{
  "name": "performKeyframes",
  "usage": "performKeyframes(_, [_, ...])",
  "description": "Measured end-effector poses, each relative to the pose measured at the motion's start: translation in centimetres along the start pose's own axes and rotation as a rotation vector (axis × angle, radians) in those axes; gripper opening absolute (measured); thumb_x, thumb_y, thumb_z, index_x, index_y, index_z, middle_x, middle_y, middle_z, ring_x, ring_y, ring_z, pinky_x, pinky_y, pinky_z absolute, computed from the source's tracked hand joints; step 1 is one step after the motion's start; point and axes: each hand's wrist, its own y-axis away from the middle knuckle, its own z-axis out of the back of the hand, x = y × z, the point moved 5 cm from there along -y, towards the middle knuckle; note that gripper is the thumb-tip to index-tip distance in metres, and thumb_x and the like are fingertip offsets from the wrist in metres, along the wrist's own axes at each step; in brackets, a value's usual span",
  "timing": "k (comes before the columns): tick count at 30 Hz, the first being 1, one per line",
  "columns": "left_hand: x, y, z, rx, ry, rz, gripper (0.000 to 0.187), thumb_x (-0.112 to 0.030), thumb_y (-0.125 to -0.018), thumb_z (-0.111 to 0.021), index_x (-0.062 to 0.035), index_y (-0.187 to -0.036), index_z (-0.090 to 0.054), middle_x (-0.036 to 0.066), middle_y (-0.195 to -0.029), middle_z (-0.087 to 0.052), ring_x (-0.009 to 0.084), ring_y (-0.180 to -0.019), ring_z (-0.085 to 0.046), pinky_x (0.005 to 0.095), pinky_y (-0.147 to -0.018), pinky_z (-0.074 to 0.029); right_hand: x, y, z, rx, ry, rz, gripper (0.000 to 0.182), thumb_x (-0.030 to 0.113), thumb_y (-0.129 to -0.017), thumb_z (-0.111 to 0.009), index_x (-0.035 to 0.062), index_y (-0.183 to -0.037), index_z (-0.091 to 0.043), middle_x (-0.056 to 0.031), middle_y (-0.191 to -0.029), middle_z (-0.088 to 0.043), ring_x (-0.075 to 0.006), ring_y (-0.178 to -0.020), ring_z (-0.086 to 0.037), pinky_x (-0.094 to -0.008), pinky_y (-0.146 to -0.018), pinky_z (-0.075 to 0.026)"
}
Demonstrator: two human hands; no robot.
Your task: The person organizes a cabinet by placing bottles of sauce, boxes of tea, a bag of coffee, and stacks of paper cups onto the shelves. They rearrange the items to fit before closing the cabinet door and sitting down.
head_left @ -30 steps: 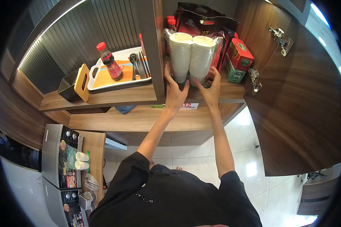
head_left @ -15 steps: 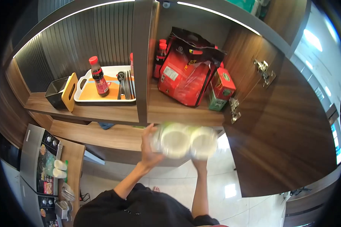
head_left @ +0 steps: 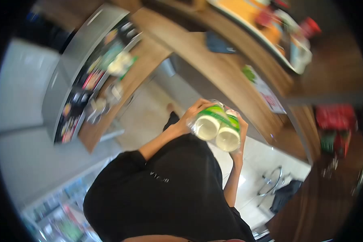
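A clear-wrapped pack of white paper cups (head_left: 207, 127), with green labelling, is held in front of my body between both hands. The round cup ends face up toward the camera, side by side. My left hand (head_left: 191, 117) grips the pack's left side, with the fingers bent over its upper edge. Along the right side, my right hand (head_left: 240, 131) is wrapped round the pack; part of it is hidden behind the cups.
A wooden shelf (head_left: 230, 64) runs diagonally above the hands, with a blue cloth (head_left: 218, 43) and a leaflet (head_left: 268, 94). At upper right is a white tray (head_left: 286, 62). Left stands a counter (head_left: 141, 60) with cups. A stool (head_left: 272, 181) is at lower right.
The view has swung left and down, so the cabinet contents now lie at the upper right. The cup pack is closer to my body and tilted, still in both hands.
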Motion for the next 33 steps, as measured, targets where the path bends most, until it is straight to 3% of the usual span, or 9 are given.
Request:
performKeyframes(3, [3.7, 2.9, 6.3, -0.127, 0.028, 0.222, 0.053, -0.004, -0.078, -0.072, -0.0045, -0.130, -0.059, 0.012, -0.116, -0.059, 0.0302, -0.104, -0.063, 0.0376, -0.091, -0.053, 0.0, -2.3, -7.6, 0.263, -0.012, -0.014, 0.057, 0.008, -0.084, -0.073, 0.0021, -0.136, -0.051, -0.0174, -0.130, -0.058, -0.0276, -0.123, -0.056, -0.0346, -0.106, -0.041])
performKeyframes(12, [13.6, 11.1, 21.5, -0.714, -0.113, 0.512, 0.054, -0.001, -0.075, -0.075, -0.0045, -0.126, -0.060, 0.011, -0.110, -0.057, 0.0289, -0.103, -0.062, 0.0350, -0.090, -0.052, 0.0, -13.2, -32.3, 0.834, -0.039, 0.068, 0.067, 0.007, -0.077, -0.077, 0.0042, -0.139, -0.050, -0.0166, -0.126, -0.060, -0.0330, -0.129, -0.051, -0.0367, -0.107, -0.041])
performKeyframes(15, [17.0, 13.7, 24.8, -0.910, -0.125, 0.677, 0.062, 0.001, -0.070, -0.077, -0.0070, -0.128, -0.058, 0.012, -0.112, -0.055, 0.0316, -0.105, -0.061, 0.0372, -0.091, -0.050, 1.1, -15.9, -40.3, 0.839, 0.195, 0.536, 0.070, 0.006, -0.074, -0.078, 0.0056, -0.138, -0.051, -0.0150, -0.124, -0.061, -0.0346, -0.127, -0.049, -0.0382, -0.104, -0.043])
performKeyframes(17, [19.0, 15.0, 27.0, -1.001, -0.208, 0.798, 0.065, -0.001, -0.069, -0.078, -0.0081, -0.130, -0.058, 0.013, -0.113, -0.054, 0.0328, -0.105, -0.060, 0.0384, -0.092, -0.049, 0.6, -17.1, -45.1, 0.933, 0.214, 0.514, 0.072, 0.007, -0.071, -0.079, 0.0059, -0.137, -0.052, -0.0145, -0.122, -0.062, -0.0347, -0.124, -0.048, -0.0394, -0.102, -0.043])
performKeyframes(20, [22.2, 16.6, 29.1, -1.053, -0.278, 0.794, 0.064, -0.005, -0.071, -0.077, -0.0085, -0.131, -0.057, 0.014, -0.112, -0.052, 0.0340, -0.108, -0.058, 0.0406, -0.094, -0.048, -0.9, -18.6, -50.9, 1.058, 0.153, 0.438, 0.070, 0.008, -0.069, -0.081, 0.0053, -0.134, -0.055, -0.0143, -0.120, -0.063, -0.0349, -0.118, -0.048, -0.0410, -0.100, -0.044])
performKeyframes(25, [25.3, 17.0, 31.4, -1.015, -0.321, 0.801, 0.060, -0.012, -0.073, -0.078, -0.0031, -0.129, -0.056, 0.018, -0.127, -0.052, 0.0368, -0.111, -0.057, 0.0416, -0.097, -0.048, -2.4, -20.8, -56.0, 1.197, 0.241, 0.274, 0.058, 0.007, -0.069, -0.082, 0.0022, -0.122, -0.062, -0.0139, -0.121, -0.064, -0.0323, -0.117, -0.053, -0.0407, -0.100, -0.046])
performKeyframes(28, [26.3, 17.4, 31.6, -1.037, -0.053, 0.949, 0.055, -0.016, -0.077, -0.078, 0.0022, -0.124, -0.057, 0.021, -0.132, -0.050, 0.0393, -0.115, -0.055, 0.0425, -0.096, -0.048, -2.8, -21.4, -56.0, 1.267, 0.133, -0.033, 0.061, 0.010, -0.073, -0.084, 0.0031, -0.128, -0.057, -0.0133, -0.128, -0.061, -0.0308, -0.122, -0.055, -0.0430, -0.101, -0.046])
performKeyframes(31, [28.1, 18.1, 31.5, -0.948, -0.179, 0.907, 0.052, -0.016, -0.079, -0.077, 0.0067, -0.121, -0.055, 0.022, -0.131, -0.051, 0.0391, -0.120, -0.053, 0.0435, -0.096, -0.048, -2.3, -20.6, -54.1, 1.062, -0.014, 0.108, 0.071, 0.017, -0.077, -0.085, 0.0044, -0.137, -0.050, -0.0139, -0.136, -0.055, -0.0309, -0.128, -0.053, -0.0462, -0.102, -0.046])
performKeyframes(33, [27.7, 18.7, 30.8, -0.992, -0.209, 0.944, 0.055, -0.014, -0.079, -0.076, 0.0058, -0.125, -0.052, 0.022, -0.127, -0.051, 0.0374, -0.117, -0.055, 0.0440, -0.096, -0.047, -2.1, -19.9, -52.5, 1.050, 0.042, 0.173, 0.084, 0.021, -0.079, -0.084, 0.0044, -0.146, -0.036, -0.0187, -0.143, -0.048, -0.0335, -0.132, -0.050, -0.0466, -0.104, -0.044])
